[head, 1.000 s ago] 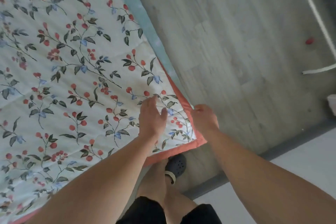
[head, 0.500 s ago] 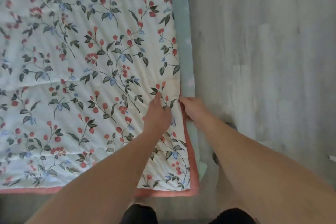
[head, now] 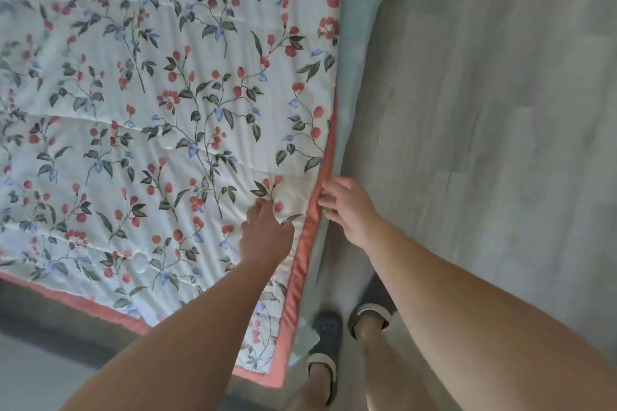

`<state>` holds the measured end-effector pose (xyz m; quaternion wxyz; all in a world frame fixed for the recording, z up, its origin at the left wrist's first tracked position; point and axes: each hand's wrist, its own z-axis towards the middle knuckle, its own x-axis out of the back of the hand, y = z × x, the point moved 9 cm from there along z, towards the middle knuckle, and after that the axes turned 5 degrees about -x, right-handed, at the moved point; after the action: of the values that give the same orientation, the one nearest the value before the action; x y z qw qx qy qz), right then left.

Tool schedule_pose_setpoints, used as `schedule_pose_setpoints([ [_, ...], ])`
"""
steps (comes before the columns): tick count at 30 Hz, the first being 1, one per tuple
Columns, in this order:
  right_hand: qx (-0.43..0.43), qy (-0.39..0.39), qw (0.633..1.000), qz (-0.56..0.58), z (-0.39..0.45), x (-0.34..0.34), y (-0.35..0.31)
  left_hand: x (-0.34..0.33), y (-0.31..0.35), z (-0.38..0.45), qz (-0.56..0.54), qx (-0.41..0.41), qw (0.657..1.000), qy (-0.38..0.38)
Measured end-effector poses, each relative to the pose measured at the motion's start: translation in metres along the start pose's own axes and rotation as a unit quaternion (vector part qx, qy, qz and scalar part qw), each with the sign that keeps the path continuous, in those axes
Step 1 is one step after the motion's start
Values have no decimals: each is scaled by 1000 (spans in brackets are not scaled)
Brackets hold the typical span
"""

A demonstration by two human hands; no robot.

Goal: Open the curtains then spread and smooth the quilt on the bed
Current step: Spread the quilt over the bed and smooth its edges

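The white quilt (head: 160, 117) with red berries, green leaves and a coral border lies flat over the bed and fills the left of the view. My left hand (head: 265, 233) rests on the quilt near its right edge, fingers pressed into the fabric. Just to its right, my right hand (head: 347, 207) holds the coral border (head: 325, 160), fingers curled over the quilt's edge. A pale teal sheet (head: 360, 43) shows along the bed's side beyond the border. No curtains are in view.
Grey wood-look floor (head: 500, 110) runs along the right of the bed. My feet in dark slippers (head: 325, 340) stand on it beside the quilt's near corner. A dark strip (head: 50, 320) lies below the quilt's bottom edge at the left.
Both hands have moved up along the quilt's right edge, farther from the near corner. The view has swung, so the bed's edge now runs nearly upright and both feet show.
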<state>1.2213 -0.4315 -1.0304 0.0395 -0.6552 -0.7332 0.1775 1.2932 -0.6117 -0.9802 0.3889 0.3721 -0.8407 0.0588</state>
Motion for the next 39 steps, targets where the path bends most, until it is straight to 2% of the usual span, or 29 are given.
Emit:
schedule_pose_setpoints([
  [3,42,3,999,-30,16,-8,-60,15,12,8,-28,26,998,46],
  [6,32,8,998,-57,32,-8,-87,37,42,19,-90,-14,990,109],
  [11,-10,-39,999,15,38,-11,-141,78,98,57,-202,-23,966,158],
  [14,-5,-32,998,59,64,-9,-233,118,143,111,-295,-32,939,175],
  [17,13,-5,998,63,81,-11,-323,157,183,166,-313,-45,931,185],
  [20,6,-12,1000,15,102,-19,-398,188,221,222,-329,-38,927,178],
  [23,-32,-39,998,-26,110,-20,-433,213,255,254,-317,-47,928,190],
  [26,-53,-71,996,33,118,-11,-465,229,282,278,-317,-31,930,185],
  [30,-80,-103,982,138,134,-3,-500,241,303,301,-310,16,934,177],
  [33,-86,-131,976,150,146,-6,-545,257,321,314,-311,78,929,184],
  [37,-78,-80,984,136,168,14,-617,262,333,335,-291,175,927,158],
  [39,-69,-60,986,137,182,29,-655,261,341,341,-299,234,915,135],
])
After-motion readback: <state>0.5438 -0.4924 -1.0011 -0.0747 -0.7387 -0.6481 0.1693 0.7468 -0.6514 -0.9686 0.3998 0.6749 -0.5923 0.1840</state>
